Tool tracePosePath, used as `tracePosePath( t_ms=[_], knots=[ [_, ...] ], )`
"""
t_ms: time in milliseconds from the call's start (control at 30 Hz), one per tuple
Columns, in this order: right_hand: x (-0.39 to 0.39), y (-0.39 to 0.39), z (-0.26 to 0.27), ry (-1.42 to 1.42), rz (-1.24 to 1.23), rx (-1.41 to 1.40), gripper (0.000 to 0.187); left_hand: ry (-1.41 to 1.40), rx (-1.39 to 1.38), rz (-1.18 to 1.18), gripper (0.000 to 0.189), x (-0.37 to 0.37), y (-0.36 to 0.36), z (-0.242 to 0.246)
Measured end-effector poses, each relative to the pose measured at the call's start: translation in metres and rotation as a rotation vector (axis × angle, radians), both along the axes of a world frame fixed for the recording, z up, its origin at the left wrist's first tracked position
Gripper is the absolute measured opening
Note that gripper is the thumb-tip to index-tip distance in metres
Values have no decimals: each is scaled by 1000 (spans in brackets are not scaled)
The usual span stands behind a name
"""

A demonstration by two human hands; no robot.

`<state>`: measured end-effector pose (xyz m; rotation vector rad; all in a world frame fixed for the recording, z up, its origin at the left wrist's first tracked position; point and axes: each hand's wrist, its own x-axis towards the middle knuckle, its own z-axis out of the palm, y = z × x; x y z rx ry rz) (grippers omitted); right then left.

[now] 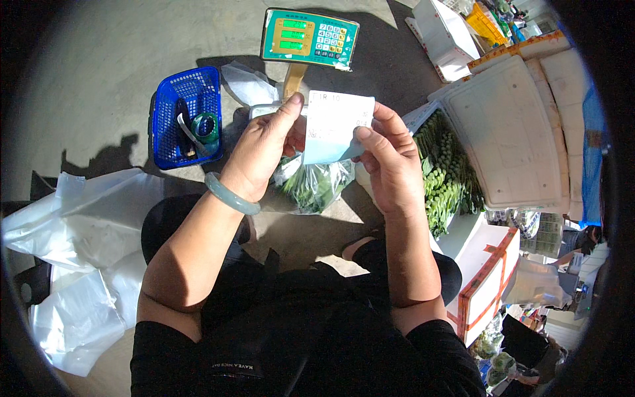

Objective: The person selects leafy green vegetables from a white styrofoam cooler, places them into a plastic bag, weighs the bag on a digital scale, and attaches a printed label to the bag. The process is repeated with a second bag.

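Observation:
My right hand (392,154) pinches a white paper slip (337,111) between thumb and fingers at its right edge. The slip bears printed writing, and its lower part looks bluish. My left hand (270,149), with a jade-like bangle (231,194) at the wrist, is at the slip's left edge; its fingertips go behind the paper, so their grip is hidden. Below both hands lies a clear plastic bag of green leafy vegetables (315,191). Beyond them rises a digital weighing scale's display (310,37), lit green; its platform (263,110) is mostly covered.
A blue plastic basket (158,124) at left holds a green tape roll (204,127) and a curved-bladed tool (189,134). Plastic sheeting (79,307) lies nearer. On the right are bundled green vegetables (441,173), a foam lid (511,134) and a taped foam box (491,283).

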<state>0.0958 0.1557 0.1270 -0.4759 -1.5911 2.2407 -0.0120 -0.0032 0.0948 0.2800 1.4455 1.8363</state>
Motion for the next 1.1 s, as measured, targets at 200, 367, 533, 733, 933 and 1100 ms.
tracePosePath(
  t_ms=[200, 367, 533, 733, 933, 1100],
  knots=[
    [1, -14, -2, -67, 42, 149, 50, -308, 513, -20, 50, 1, 6, 9],
    [1, -24, -6, 20, 90, 253, 56, -390, 499, 17, 40, -5, 2, 6],
    [6, -27, -5, 62, 73, 337, 60, -372, 506, 17, 38, -3, 1, 5],
    [11, -24, -5, 78, 108, 399, 60, -371, 525, 45, 36, -2, -1, 7],
    [0, -12, -1, 225, -61, 1257, 57, -282, 440, 66, 28, 0, -2, 7],
    [-6, -16, 2, 191, -20, 1427, 27, -208, 414, 95, 24, 1, 1, 4]
  ],
)
